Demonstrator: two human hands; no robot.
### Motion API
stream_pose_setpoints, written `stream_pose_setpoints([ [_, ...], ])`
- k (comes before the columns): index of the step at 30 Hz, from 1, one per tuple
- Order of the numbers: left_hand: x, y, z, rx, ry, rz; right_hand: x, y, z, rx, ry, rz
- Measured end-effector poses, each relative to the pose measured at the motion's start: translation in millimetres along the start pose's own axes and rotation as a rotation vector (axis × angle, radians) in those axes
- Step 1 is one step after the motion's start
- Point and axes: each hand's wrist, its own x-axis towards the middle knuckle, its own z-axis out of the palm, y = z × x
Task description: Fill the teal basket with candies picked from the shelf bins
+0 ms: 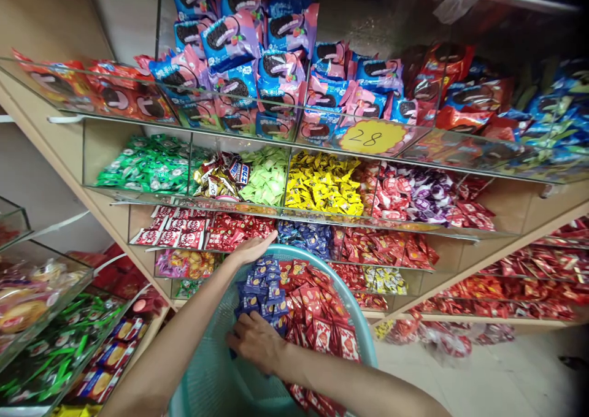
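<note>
A teal plastic basket (pixel 368 337) stands in front of the shelves, holding small blue candy packets (pixel 263 285) on its left and red candy packets (pixel 317 306) on its right. My right hand (pixel 257 343) is down inside the basket, its fingers curled over some of the blue packets; the palm side is hidden. Over the basket's far rim lies my left hand (pixel 255 248), fingers stretched out together and flat. It is beside a shelf compartment of similar blue packets (pixel 306 238), with nothing seen in its grip.
Clear-fronted shelves hold yellow candies (pixel 324 184), green candies (pixel 145 165) and blue-pink cookie packs (pixel 232 40). A yellow price tag (pixel 372 136) reads 28. More bins (pixel 59 343) stand at the lower left. Bagged goods (pixel 444 340) sit on the tiled floor at right.
</note>
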Motion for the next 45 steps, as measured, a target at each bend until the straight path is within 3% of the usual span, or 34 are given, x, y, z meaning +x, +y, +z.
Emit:
stream_pose_setpoints([
  [4,1,0,0.4,0.003,-0.007,-0.005,-1,-4,-5,0.049,-0.008,0.03],
  [7,1,-1,0.8,0.016,-0.012,-0.014,-4,2,-23,0.131,0.041,0.078],
  [11,1,0,0.9,0.014,0.005,0.007,-14,32,-51,0.245,0.119,0.197],
  [15,2,-1,1.5,0.021,-0.004,0.012,-25,66,-63,0.263,0.208,0.378],
  [19,3,-1,1.8,0.024,-0.003,0.028,-28,71,-60,0.25,0.224,0.389],
  [25,2,-1,1.8,0.044,0.009,0.022,-19,45,-38,0.157,0.123,0.242],
  [30,4,-2,2.8,0.047,0.016,0.027,-14,38,-19,-0.001,0.112,0.292],
  [45,1,2,0.6,0.035,0.0,0.004,-10,52,-24,-0.075,0.14,0.328],
])
